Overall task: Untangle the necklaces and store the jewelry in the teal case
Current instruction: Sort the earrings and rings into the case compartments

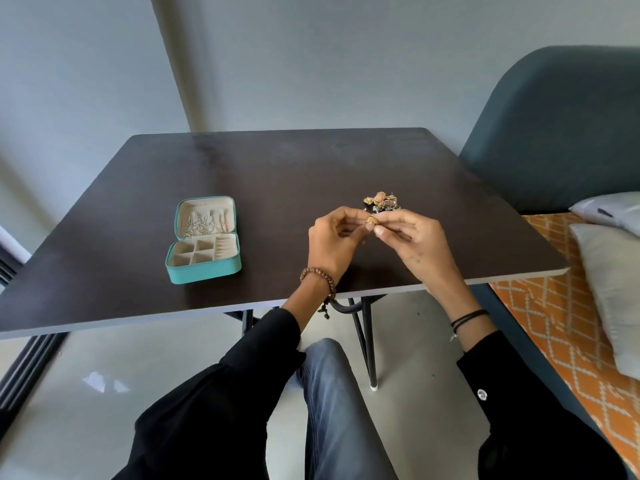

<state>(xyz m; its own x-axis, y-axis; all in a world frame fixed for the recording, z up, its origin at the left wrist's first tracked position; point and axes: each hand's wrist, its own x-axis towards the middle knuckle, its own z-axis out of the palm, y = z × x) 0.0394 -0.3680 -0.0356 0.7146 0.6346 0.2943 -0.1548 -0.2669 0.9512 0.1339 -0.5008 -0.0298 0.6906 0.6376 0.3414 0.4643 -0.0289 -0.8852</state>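
Note:
The teal case lies open on the dark table, left of centre, with thin chains hanging in its lid and cream compartments below. A small pile of gold jewelry sits right of centre. Just in front of the pile, my left hand and my right hand meet above the table. Both pinch a small round gold piece between their fingertips.
The table's near edge runs just under my wrists. A dark teal chair back stands at the right, with an orange patterned cover and grey pillows beside it. Grey walls lie behind the table.

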